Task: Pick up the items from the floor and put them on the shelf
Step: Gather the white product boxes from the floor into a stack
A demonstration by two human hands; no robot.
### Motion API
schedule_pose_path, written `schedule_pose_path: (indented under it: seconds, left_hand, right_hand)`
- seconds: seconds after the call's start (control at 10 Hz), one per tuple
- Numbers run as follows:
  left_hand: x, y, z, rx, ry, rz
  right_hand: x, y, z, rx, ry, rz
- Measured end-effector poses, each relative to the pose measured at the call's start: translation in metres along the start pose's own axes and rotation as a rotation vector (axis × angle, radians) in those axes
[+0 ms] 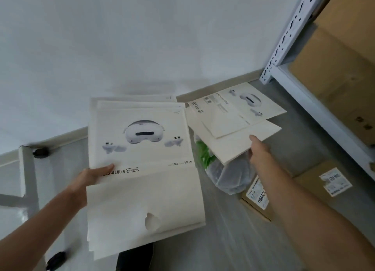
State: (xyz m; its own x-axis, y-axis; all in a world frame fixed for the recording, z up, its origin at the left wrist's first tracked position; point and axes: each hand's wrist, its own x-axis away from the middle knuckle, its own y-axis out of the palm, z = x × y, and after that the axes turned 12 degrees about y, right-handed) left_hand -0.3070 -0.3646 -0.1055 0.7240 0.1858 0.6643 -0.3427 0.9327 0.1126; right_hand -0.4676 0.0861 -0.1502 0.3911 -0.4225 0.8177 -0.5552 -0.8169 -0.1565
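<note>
While both hands are occupied, each lot of flattened packaging is carried clear of the floor (233, 240), apparently so that everything goes to the shelf in one trip.

Item 1: stack of white printed sleeves (142, 149), headset picture facing up. Left hand (89, 177) is clamped on the stack's left edge, thumb on top, fingers hidden beneath. Several sheets are fanned behind the front one; the lower flap has a torn hole. An edge pinch suits thin stiff card, though the loose layers could slide apart.

Item 2: second lot of sleeves (237, 120), held at the near right corner by the right hand (259, 151), thumb over and fingers under. It is tilted, its far end toward the wall.

Item 3: clear plastic bag (227, 175) with green contents, on the floor directly below item 2; not yet collected.

Item 4: brown labelled box (257, 197), on the floor just beside the bag, partly hidden by the right forearm.

Destination: white metal shelf (316, 108) at the right, cardboard cartons (341, 72) already on it.

Room: grey glossy floor meeting a plain white wall (121, 37) with a pale skirting strip; the shelf's upright stands in the corner.
</note>
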Motion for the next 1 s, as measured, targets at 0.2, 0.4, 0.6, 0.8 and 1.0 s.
schedule_pose_path:
  seconds: [0.2,0.4,0.6,0.8,1.0]
  left_hand:
    - [-0.049,0.010,0.009,0.006,-0.051,-0.052]
    - [-0.077,0.009,0.009,0.008,-0.083,-0.062]
    - [-0.070,0.006,0.009,-0.001,-0.084,-0.088]
    - [-0.058,0.020,0.010,0.024,-0.054,-0.143]
    - [-0.054,0.056,0.006,0.046,-0.108,-0.158]
  right_hand:
    - [-0.024,0.051,-0.037,-0.034,-0.165,0.162]
    - [-0.029,0.072,-0.035,-0.081,0.006,0.153]
    - [-0.024,0.043,-0.031,0.138,-0.043,0.222]
    - [-0.007,-0.032,-0.029,0.090,-0.117,0.205]
    - [0.040,-0.178,-0.063,-0.070,-0.200,0.259]
